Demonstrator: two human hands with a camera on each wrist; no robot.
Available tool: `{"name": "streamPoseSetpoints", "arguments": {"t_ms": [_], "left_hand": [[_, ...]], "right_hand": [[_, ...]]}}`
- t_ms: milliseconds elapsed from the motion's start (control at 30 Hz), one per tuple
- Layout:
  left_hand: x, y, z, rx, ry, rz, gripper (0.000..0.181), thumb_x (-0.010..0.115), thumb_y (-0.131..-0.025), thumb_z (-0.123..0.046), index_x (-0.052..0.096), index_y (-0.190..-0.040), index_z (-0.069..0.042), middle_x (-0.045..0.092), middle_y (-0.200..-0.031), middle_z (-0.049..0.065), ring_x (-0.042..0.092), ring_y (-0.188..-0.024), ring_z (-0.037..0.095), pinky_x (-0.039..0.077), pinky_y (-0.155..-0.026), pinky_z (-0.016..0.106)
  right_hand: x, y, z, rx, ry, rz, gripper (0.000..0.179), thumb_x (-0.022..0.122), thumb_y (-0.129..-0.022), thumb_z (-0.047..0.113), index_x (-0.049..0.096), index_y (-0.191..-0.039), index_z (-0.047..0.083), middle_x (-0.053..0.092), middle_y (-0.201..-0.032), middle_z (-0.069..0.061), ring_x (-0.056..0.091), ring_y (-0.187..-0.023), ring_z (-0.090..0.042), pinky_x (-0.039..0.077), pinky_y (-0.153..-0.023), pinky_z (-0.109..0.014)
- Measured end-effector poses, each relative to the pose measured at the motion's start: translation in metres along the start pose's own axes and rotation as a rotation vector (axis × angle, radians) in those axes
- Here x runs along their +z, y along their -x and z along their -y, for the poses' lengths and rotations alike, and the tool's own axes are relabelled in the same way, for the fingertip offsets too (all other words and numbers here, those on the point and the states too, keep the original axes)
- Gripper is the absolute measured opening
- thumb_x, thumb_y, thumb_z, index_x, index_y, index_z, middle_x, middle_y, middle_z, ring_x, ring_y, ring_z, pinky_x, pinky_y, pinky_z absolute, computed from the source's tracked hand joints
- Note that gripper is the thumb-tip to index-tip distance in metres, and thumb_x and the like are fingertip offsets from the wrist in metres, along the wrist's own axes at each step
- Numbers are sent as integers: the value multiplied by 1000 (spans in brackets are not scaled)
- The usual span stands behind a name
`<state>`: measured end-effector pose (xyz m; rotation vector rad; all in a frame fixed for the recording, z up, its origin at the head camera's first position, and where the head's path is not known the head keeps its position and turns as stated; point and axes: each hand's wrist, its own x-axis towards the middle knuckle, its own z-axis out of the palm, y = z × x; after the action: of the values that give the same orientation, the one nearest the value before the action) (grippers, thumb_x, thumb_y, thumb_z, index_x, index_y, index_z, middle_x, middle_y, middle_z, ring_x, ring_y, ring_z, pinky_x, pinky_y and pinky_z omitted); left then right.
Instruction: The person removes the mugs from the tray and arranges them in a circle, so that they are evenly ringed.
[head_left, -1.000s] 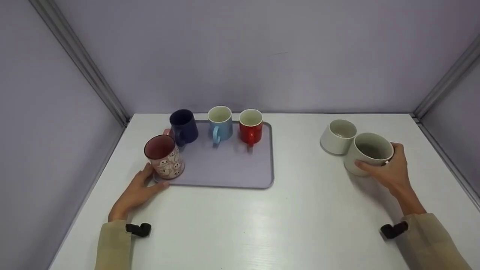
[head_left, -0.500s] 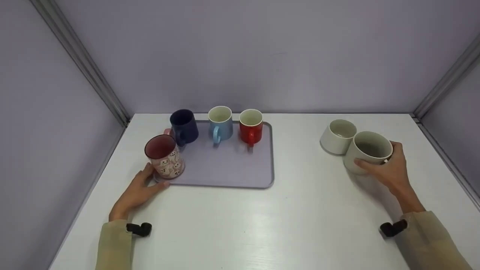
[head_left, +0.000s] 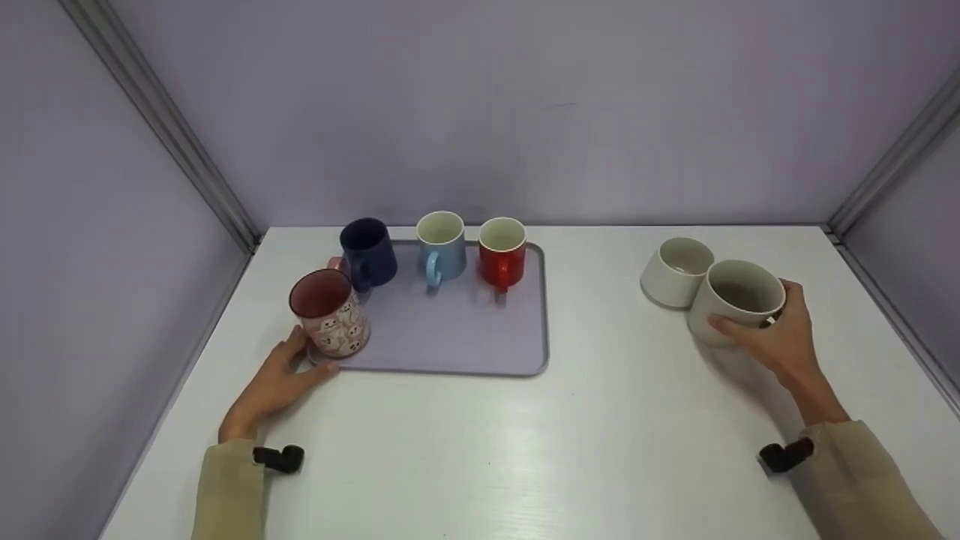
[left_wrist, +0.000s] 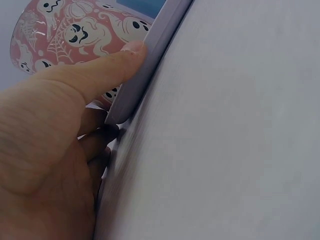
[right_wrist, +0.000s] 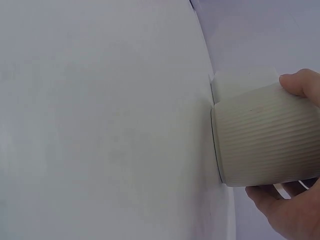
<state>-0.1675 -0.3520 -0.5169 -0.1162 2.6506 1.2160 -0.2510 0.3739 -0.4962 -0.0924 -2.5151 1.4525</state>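
A lilac tray [head_left: 450, 337] holds several mugs. At its near left corner, my left hand [head_left: 274, 382] grips the tray, with the thumb [left_wrist: 122, 57] on the rim and the fingers curled round the corner in the left wrist view. Just beyond that hand stands a pink ghost-patterned mug [head_left: 339, 326]. My right hand [head_left: 780, 341] holds a large white mug [head_left: 709, 315], its thumb on the near side and fingers round the far right. Ribs on the mug [right_wrist: 265, 137] show in the right wrist view. Close behind it is a smaller white cup [head_left: 670, 281].
Along the tray's back stand a dark blue mug [head_left: 375, 259], a light blue mug [head_left: 448, 259] and a red mug [head_left: 510, 262]. They rest on a white table [head_left: 525, 457]. A pale back wall [head_left: 480, 112] and side panels enclose it.
My right hand and the large white mug have shifted slightly away from me, beside the smaller cup. My left hand and the tray show no clear movement.
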Motion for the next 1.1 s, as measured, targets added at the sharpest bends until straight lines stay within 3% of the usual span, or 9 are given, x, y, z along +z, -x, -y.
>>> {"name": "streamPoseSetpoints", "arguments": {"t_ms": [133,233,367,500,667,767,933,1100], "left_hand": [[1,1,0,-4,11,0,110,71,-100,-57,5,-171,-4,2,-178,23,-6,-163,52,-2,-130,72],[2,0,1,15,12,-5,110,71,-100,-55,6,-171,-4,3,-178,24,-4,-164,51,0,-130,72],[5,-2,1,33,4,-10,108,72,-100,-55,8,-170,-3,4,-178,25,-2,-164,51,2,-131,71],[7,-1,0,16,7,-7,109,71,-100,-56,8,-170,-3,4,-178,24,-3,-164,51,1,-131,71],[9,-2,-1,1,21,5,110,71,-100,-57,6,-170,-3,3,-178,25,-3,-164,50,1,-131,70],[8,-1,-1,-6,29,6,110,71,-99,-57,6,-171,-4,3,-178,24,-5,-164,50,-1,-131,70],[6,-1,-1,5,52,10,110,72,-100,-55,5,-171,-4,3,-178,25,-5,-164,49,-1,-131,69],[3,1,-1,29,58,-5,109,72,-100,-53,6,-171,-3,5,-177,27,0,-164,49,3,-132,68]], "right_hand": [[-4,0,3,-1,41,7,102,95,-83,23,31,-159,2,44,-153,-12,47,-134,-23,45,-105,-28],[-10,1,12,-40,29,-60,105,96,-79,17,33,-162,6,44,-155,-14,48,-137,-28,45,-115,-31],[-16,1,32,-152,4,-171,104,98,-71,6,42,-158,11,50,-152,-11,51,-139,-25,40,-124,-29],[-11,1,54,-278,4,-180,99,99,-66,1,50,-153,6,57,-146,-11,53,-135,-19,40,-120,-22],[13,5,81,-436,-25,-63,87,98,-66,-4,58,-144,-3,63,-137,-10,56,-128,-11,43,-113,-15],[36,5,100,-477,-47,59,84,98,-69,-1,58,-144,-2,64,-140,-12,58,-130,-16,43,-112,-16],[87,0,129,-512,-56,247,87,100,-73,12,56,-148,2,63,-145,-13,58,-137,-28,46,-119,-36],[145,-2,163,-548,-45,383,90,98,-77,29,53,-151,6,63,-147,-11,59,-138,-31,48,-120,-50]]}}
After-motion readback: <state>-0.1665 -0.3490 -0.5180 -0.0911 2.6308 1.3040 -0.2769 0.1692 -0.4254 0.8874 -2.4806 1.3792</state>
